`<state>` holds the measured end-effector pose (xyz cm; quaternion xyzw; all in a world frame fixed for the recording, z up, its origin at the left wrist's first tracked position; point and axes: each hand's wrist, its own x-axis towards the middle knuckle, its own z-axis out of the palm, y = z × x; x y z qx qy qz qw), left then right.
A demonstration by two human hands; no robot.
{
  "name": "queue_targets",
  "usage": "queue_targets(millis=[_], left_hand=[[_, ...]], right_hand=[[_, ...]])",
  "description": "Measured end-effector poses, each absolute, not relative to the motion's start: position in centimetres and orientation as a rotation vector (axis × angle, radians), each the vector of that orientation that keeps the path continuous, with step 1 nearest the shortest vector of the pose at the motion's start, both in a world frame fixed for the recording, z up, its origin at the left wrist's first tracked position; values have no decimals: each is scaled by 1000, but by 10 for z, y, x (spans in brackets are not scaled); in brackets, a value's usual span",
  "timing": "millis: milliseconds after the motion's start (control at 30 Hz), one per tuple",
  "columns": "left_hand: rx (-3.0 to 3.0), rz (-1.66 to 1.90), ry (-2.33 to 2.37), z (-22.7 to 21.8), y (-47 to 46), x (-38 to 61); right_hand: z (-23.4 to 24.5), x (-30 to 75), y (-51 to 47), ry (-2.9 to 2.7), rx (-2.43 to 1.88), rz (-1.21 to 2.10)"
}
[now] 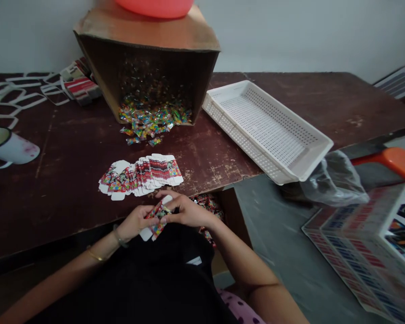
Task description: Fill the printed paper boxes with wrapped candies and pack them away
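Observation:
Close to my body, at the table's front edge, my left hand [135, 222] and my right hand [184, 210] both grip one small printed candy box [158, 219]. White flaps stick out from its two ends. My thumbs press on its face, and the fingers behind it are partly hidden. Just beyond my hands, a fanned row of flat printed box blanks [143, 175] lies on the table. Farther back, wrapped candies [151, 117] spill from the mouth of a cardboard carton [104, 72] lying on its side.
A white perforated tray [246, 139] overhangs the table's right edge, beside a clear plastic bag [335, 180]. An enamel mug [16, 146] lies at left. Below the edge, an open carton holds several printed packets [209, 204]. A striped crate [361, 234] and orange stool [391, 159] stand at right.

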<state>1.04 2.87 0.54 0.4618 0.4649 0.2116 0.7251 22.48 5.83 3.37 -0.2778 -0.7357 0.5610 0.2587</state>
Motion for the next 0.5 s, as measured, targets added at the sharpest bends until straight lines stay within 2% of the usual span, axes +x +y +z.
queue_targets(millis=[67, 167, 367, 500], left_hand=[[1175, 619, 1254, 5, 23, 15], [1225, 693, 1306, 8, 13, 19], [1207, 851, 1248, 22, 0, 19], [1159, 822, 1194, 21, -14, 12]], right_hand=[[20, 222, 50, -1791, -954, 1499], [3, 212, 31, -1517, -1145, 1522], [14, 205, -1, -1444, -1159, 1525], [9, 207, -14, -928, -1089, 1835]])
